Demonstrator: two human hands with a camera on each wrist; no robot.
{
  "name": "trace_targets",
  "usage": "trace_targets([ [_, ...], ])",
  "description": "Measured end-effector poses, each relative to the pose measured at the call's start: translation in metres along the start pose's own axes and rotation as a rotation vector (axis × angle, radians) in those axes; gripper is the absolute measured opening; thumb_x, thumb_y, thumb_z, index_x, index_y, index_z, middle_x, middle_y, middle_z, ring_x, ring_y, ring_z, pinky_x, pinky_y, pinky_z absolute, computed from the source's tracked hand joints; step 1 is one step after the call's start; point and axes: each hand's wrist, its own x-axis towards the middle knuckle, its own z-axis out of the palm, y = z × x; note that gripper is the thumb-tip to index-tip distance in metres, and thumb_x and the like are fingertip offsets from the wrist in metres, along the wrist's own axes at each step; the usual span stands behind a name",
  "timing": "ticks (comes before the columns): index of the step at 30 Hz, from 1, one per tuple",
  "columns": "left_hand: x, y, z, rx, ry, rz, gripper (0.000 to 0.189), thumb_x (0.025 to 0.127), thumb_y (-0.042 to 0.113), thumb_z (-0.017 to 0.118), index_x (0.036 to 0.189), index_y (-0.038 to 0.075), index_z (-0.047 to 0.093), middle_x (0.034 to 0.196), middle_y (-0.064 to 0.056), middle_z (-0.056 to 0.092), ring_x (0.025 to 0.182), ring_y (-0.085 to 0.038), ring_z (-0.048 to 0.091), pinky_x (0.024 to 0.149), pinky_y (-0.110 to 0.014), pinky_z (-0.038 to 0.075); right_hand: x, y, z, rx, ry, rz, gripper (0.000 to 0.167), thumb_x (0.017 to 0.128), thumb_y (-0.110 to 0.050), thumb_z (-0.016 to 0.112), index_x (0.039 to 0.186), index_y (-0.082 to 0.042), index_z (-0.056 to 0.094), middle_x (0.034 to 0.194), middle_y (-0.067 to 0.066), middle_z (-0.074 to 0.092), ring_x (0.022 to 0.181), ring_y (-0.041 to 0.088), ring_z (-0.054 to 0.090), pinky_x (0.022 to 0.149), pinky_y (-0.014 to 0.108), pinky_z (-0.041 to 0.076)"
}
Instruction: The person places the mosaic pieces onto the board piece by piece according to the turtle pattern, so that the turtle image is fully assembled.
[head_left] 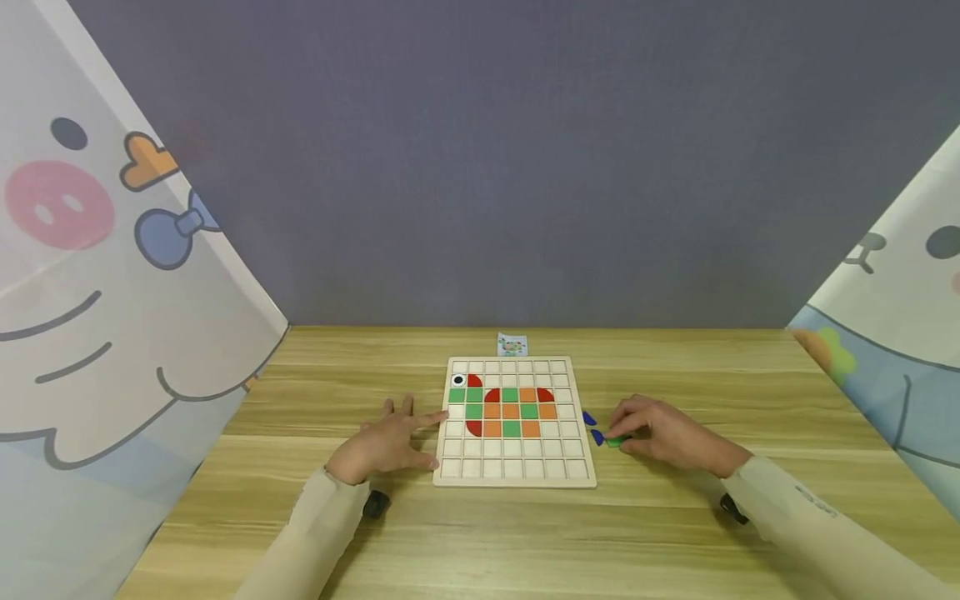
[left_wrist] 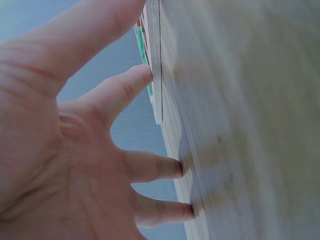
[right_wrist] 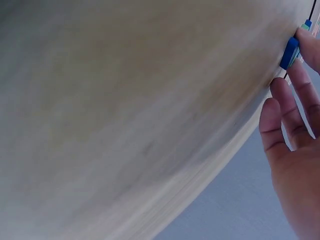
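A pale square grid board (head_left: 487, 483) lies on the wooden table, with green, orange and red tiles (head_left: 511, 411) in some of its cells. At its left edge my left hand (head_left: 386, 443) is spread, index finger and thumb touching the rim; in the left wrist view two other fingertips (left_wrist: 187, 211) reach the tabletop. To the right of the board, my right hand (head_left: 667, 433) pinches a small tile (head_left: 615, 442), green on top, between thumb and fingers. The right wrist view shows this tile's blue side (right_wrist: 288, 54). Two dark blue pieces (head_left: 589, 418) lie between that hand and the board.
A small printed picture card (head_left: 512, 344) lies just behind the board. At the table's back stands a grey panel (head_left: 480, 167), with cartoon-printed cloths (head_left: 60, 333) on both sides. A white tile with a black dot (head_left: 458, 380) sits near the board's upper left corner.
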Motion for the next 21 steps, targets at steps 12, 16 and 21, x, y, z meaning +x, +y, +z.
trace_targets([
  [12,-0.001,-0.001,0.002,-0.012,0.006,0.003,0.074,0.074,0.043,0.078,0.14,0.034,0.046,0.149,-0.033,0.014,0.131,-0.059,0.006,0.082,-0.083,0.01,0.016,-0.018,0.0,-0.01,0.05,0.05,0.021,0.077,-0.012,0.079,0.097,-0.019,0.075,0.094,-0.012,0.06,0.082,0.009,0.056,0.066,0.024,0.051],
  [16,0.0,-0.001,0.002,-0.01,0.011,0.006,0.074,0.074,0.043,0.078,0.14,0.036,0.046,0.148,-0.034,0.015,0.131,-0.059,0.006,0.082,-0.083,0.011,0.028,-0.028,0.002,-0.016,0.065,0.027,0.021,0.077,-0.011,0.079,0.097,-0.016,0.075,0.098,-0.011,0.059,0.085,0.01,0.056,0.068,0.026,0.051],
  [21,0.0,-0.002,0.002,-0.016,0.005,0.008,0.075,0.074,0.043,0.078,0.141,0.035,0.045,0.148,-0.034,0.014,0.131,-0.059,0.005,0.082,-0.083,0.01,0.046,-0.037,0.006,0.034,0.042,0.017,0.021,0.08,-0.007,0.076,0.1,-0.012,0.074,0.1,-0.008,0.059,0.086,0.016,0.056,0.068,0.03,0.051],
])
